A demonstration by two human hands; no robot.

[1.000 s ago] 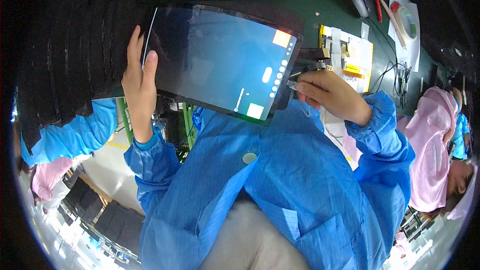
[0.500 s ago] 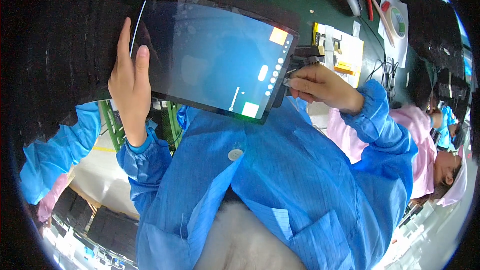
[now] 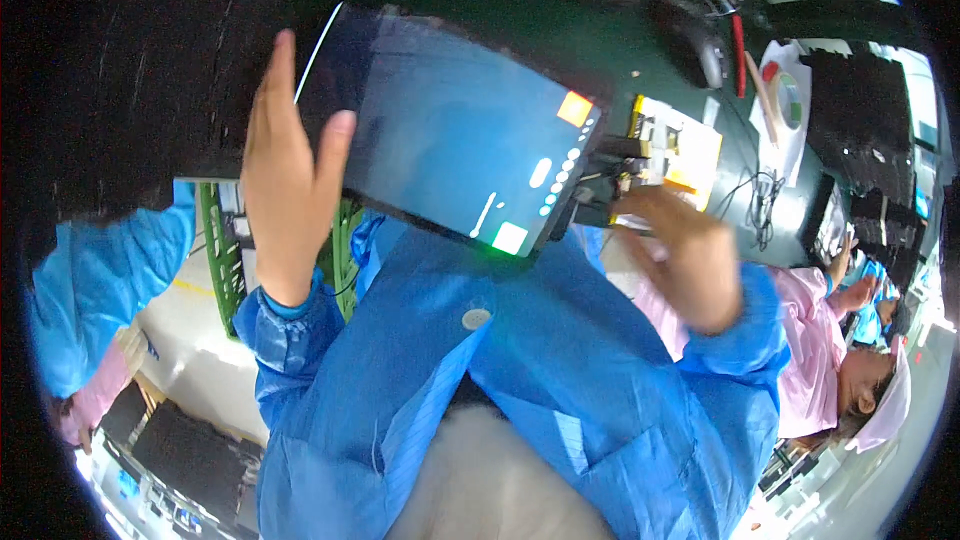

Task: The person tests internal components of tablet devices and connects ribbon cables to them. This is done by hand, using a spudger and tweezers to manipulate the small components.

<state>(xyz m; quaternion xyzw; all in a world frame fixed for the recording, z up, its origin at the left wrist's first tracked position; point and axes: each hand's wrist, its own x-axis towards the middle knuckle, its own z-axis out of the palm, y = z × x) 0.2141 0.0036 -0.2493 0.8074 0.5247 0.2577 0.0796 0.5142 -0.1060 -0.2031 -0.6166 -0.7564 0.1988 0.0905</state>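
A tablet (image 3: 460, 120) with a lit blue screen lies tilted in front of me, its lower edge close to my blue coat. At its left end is my left hand (image 3: 290, 180), with fingers stretched upward and thumb spread; the palm seems to rest against the tablet's lower left corner. Just right of the tablet, my right hand (image 3: 685, 255) is smeared by motion. Its fingertips are beside small dark parts (image 3: 610, 180) at the tablet's right edge, and whether it holds anything cannot be made out.
Behind my right hand lies a yellow-edged sheet with parts (image 3: 680, 150). Farther right are a tape roll (image 3: 788, 100) on white paper, thin black cables (image 3: 762, 205), a red-handled tool (image 3: 739, 55) and a dark mouse-like object (image 3: 705, 50). People in pink (image 3: 810, 350) and blue (image 3: 110, 280) are nearby.
My right hand has drawn away from the tablet's right edge, toward me and to the right. The left hand has shifted slightly right in view, its thumb spread wider. The whole view has shifted somewhat.
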